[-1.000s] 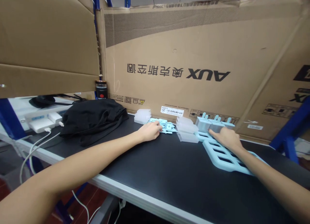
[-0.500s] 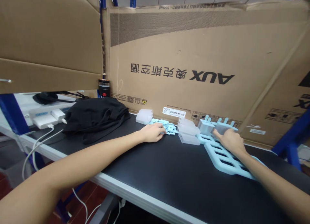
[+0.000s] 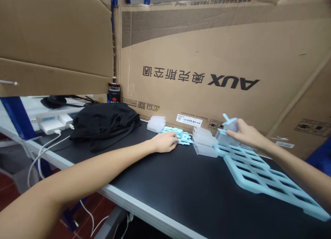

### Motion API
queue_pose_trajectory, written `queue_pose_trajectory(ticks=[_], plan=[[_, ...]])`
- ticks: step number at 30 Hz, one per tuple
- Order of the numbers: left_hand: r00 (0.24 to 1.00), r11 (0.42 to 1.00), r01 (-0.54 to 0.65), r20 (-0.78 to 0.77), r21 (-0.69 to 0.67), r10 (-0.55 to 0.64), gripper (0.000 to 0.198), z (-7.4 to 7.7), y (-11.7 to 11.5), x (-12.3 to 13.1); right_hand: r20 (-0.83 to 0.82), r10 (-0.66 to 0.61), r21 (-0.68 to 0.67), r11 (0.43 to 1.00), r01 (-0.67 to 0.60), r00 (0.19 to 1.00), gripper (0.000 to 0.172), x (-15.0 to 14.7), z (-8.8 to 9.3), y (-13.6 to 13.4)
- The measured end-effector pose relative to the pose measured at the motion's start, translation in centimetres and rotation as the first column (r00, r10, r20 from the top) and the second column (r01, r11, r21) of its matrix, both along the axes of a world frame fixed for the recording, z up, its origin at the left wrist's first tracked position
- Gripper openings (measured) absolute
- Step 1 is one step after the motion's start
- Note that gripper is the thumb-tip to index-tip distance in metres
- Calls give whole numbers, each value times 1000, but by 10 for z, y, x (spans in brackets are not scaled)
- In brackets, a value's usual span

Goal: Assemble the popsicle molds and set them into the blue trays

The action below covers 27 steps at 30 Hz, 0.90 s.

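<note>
A translucent popsicle mould (image 3: 232, 125) with a light blue stick lid is pinched in my right hand (image 3: 245, 131), raised and tilted above the far left end of a light blue slotted rack (image 3: 239, 182). Another translucent mould (image 3: 223, 138) stands at that end, just below. My left hand (image 3: 165, 141) rests at the near edge of a pile of light blue stick lids (image 3: 184, 138), fingers loosely bent; its fingertips are partly hidden. Empty-looking translucent moulds (image 3: 205, 144) lie between the pile and the rack, and more moulds (image 3: 156, 124) sit behind the pile at left.
A large cardboard panel (image 3: 165, 52) stands along the back of the black table (image 3: 165, 187). To the left are a black cloth bag (image 3: 103, 123), a dark jar (image 3: 114, 92), white chargers (image 3: 53, 124) and trailing cables. Blue shelf posts frame both sides.
My right hand has lifted a mould with its stick lid up from the rack. The rack looks shifted toward the right and nearer. My left hand stays at the pile.
</note>
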State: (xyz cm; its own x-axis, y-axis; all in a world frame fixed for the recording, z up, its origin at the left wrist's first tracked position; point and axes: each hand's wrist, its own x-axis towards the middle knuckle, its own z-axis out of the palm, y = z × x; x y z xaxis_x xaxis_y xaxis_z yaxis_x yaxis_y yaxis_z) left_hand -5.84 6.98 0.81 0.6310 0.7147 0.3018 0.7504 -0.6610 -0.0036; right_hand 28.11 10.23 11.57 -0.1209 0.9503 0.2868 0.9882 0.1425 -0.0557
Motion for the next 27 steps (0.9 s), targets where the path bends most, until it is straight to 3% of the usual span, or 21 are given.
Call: queue_pose_trajectory(ticks=[2, 6, 12, 19, 23, 27], plan=[[1000, 1000, 4, -7, 1, -4, 33, 0, 0, 0, 84, 133, -154, 981, -119, 988, 58, -36, 6, 3], [1000, 1000, 5, -13, 7, -5, 34, -1, 2, -1, 260, 238, -225, 957, -181, 936, 61, -91, 17, 8], [1000, 1000, 27, 14, -1, -27, 32, -5, 7, -2, 464, 188, -210, 973, -99, 866, 74, -107, 35, 1], [999, 1000, 16, 35, 13, -16, 25, -1, 2, -1, 509, 227, -187, 971, -151, 830, 81, -146, 22, 6], [997, 1000, 19, 72, 23, -21, 29, 1, 0, -2, 412, 237, -205, 965, -164, 880, 81, -128, 21, 11], [984, 986, 159, 76, 49, -163, 38, 1, 0, -4, 286, 429, -307, 888, -342, 857, 68, -79, 19, 10]])
